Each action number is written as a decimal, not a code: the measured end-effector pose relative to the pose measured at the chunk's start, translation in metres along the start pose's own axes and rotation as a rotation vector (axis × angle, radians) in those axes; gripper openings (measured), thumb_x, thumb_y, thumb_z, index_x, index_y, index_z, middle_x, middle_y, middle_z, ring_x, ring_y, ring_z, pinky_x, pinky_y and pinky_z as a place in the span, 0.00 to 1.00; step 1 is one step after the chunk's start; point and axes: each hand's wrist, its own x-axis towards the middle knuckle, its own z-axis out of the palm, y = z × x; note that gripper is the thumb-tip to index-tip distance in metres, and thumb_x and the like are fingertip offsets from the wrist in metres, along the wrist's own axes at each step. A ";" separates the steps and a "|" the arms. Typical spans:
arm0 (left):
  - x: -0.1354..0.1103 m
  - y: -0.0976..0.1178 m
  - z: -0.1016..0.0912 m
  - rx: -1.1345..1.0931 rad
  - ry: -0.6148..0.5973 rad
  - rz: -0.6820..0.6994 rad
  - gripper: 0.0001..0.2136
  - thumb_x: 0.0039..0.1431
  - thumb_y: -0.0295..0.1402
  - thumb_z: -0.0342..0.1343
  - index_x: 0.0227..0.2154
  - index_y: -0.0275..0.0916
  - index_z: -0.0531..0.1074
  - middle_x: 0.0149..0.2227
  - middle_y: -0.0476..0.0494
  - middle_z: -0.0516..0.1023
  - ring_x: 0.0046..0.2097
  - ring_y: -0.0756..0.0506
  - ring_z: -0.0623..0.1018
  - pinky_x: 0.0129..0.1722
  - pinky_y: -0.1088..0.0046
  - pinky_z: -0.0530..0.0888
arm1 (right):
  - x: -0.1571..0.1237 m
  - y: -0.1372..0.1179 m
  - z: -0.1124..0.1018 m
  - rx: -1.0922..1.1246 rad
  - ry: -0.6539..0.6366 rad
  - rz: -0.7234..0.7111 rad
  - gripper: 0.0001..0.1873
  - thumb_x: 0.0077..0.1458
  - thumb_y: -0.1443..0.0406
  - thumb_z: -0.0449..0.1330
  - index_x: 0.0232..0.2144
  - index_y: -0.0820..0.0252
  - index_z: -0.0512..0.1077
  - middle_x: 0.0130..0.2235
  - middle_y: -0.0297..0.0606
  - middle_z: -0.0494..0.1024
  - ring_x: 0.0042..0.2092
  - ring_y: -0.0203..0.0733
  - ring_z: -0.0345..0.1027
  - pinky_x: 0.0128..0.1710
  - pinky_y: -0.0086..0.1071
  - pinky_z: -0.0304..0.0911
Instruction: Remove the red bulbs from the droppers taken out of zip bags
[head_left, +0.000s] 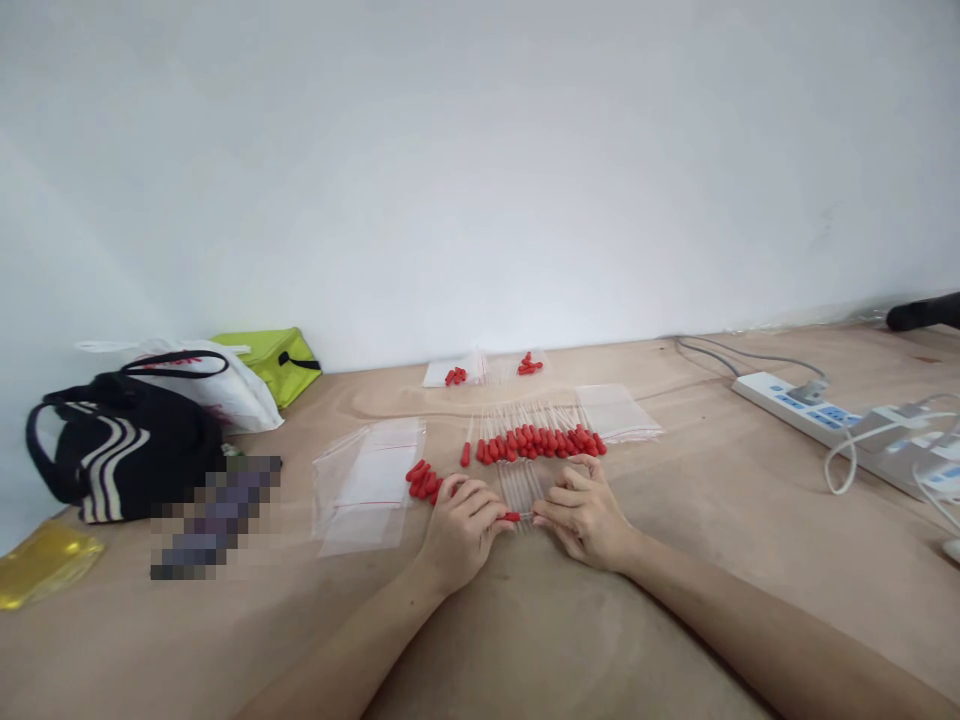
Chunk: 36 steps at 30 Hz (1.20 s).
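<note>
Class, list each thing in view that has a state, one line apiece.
Left hand: fingers pinching red bulb
Right hand: fingers pinching clear tube
Droppers: lying in a row, capped
Loose bulbs: heaped
Loose tubes: side by side
Bags: flat, overlapping
Power strip: plugged into
Black bag: handles up

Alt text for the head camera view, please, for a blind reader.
A person's left hand holds a red bulb against a thin clear tube in their right hand, above more clear tubes on a brown table. Behind lies a row of red-bulbed tubes, with clear plastic bags to either side, a black bag at left and a white power strip at right.
</note>
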 end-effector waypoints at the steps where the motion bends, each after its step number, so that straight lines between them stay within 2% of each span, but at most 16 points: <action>1: 0.000 0.001 0.000 0.001 0.002 0.001 0.07 0.57 0.34 0.50 0.26 0.40 0.70 0.27 0.50 0.76 0.34 0.48 0.72 0.42 0.65 0.60 | 0.000 0.000 -0.001 0.005 0.003 -0.001 0.10 0.55 0.64 0.50 0.28 0.54 0.72 0.20 0.29 0.68 0.30 0.35 0.57 0.47 0.41 0.45; 9: -0.005 -0.007 -0.003 -0.001 0.013 -0.021 0.08 0.58 0.30 0.47 0.25 0.40 0.69 0.27 0.49 0.76 0.32 0.48 0.72 0.39 0.66 0.63 | -0.004 0.004 -0.005 0.023 0.010 0.033 0.10 0.54 0.65 0.51 0.26 0.55 0.72 0.19 0.30 0.68 0.30 0.35 0.57 0.46 0.41 0.45; 12: -0.011 -0.013 -0.004 -0.014 0.094 -0.066 0.07 0.57 0.29 0.48 0.27 0.40 0.70 0.28 0.48 0.75 0.32 0.49 0.71 0.35 0.70 0.66 | -0.007 0.010 -0.005 0.019 0.032 0.134 0.11 0.54 0.64 0.51 0.26 0.55 0.72 0.21 0.31 0.69 0.30 0.36 0.58 0.46 0.40 0.46; 16: -0.011 -0.016 -0.002 -0.082 0.196 -0.154 0.08 0.58 0.28 0.47 0.36 0.39 0.70 0.34 0.45 0.71 0.35 0.50 0.71 0.36 0.74 0.69 | -0.007 0.015 0.000 0.021 0.126 0.299 0.10 0.54 0.64 0.52 0.30 0.54 0.74 0.22 0.31 0.71 0.29 0.35 0.59 0.43 0.37 0.47; 20: -0.007 -0.030 -0.011 0.051 0.359 -0.321 0.10 0.57 0.30 0.45 0.40 0.38 0.69 0.36 0.43 0.66 0.37 0.48 0.71 0.37 0.72 0.70 | -0.006 0.017 0.004 0.009 0.131 0.385 0.12 0.54 0.67 0.50 0.34 0.56 0.73 0.25 0.32 0.73 0.30 0.35 0.62 0.42 0.35 0.46; 22: -0.009 -0.043 -0.020 0.101 0.390 -0.414 0.11 0.57 0.32 0.45 0.39 0.37 0.69 0.34 0.43 0.66 0.35 0.49 0.71 0.35 0.71 0.71 | -0.006 0.016 0.005 0.006 0.126 0.399 0.11 0.52 0.68 0.49 0.33 0.56 0.72 0.26 0.32 0.74 0.30 0.35 0.63 0.42 0.35 0.45; 27: -0.019 -0.066 -0.034 0.112 0.355 -0.556 0.10 0.52 0.37 0.49 0.35 0.36 0.67 0.27 0.48 0.70 0.27 0.50 0.69 0.28 0.73 0.69 | -0.004 0.014 0.004 -0.038 0.078 0.414 0.08 0.51 0.68 0.50 0.26 0.58 0.69 0.24 0.31 0.73 0.29 0.35 0.62 0.40 0.35 0.45; 29: -0.020 -0.066 -0.034 0.125 0.307 -0.541 0.10 0.51 0.37 0.50 0.33 0.37 0.67 0.27 0.48 0.71 0.28 0.49 0.70 0.28 0.73 0.69 | -0.004 0.013 0.005 -0.055 0.065 0.420 0.09 0.52 0.68 0.50 0.25 0.58 0.69 0.24 0.31 0.73 0.29 0.35 0.62 0.40 0.35 0.44; 33: -0.020 -0.065 -0.030 0.151 0.127 -0.465 0.07 0.52 0.36 0.50 0.27 0.39 0.69 0.26 0.48 0.73 0.30 0.47 0.71 0.32 0.70 0.67 | -0.003 0.010 0.007 -0.040 0.049 0.401 0.10 0.53 0.68 0.50 0.27 0.56 0.70 0.26 0.32 0.73 0.31 0.36 0.63 0.40 0.35 0.44; 36: -0.020 -0.065 -0.029 0.162 0.084 -0.464 0.09 0.52 0.38 0.50 0.26 0.40 0.71 0.27 0.47 0.74 0.32 0.46 0.71 0.34 0.68 0.66 | -0.003 0.009 0.005 -0.022 0.026 0.366 0.09 0.53 0.65 0.51 0.31 0.54 0.72 0.26 0.32 0.73 0.32 0.36 0.63 0.40 0.36 0.44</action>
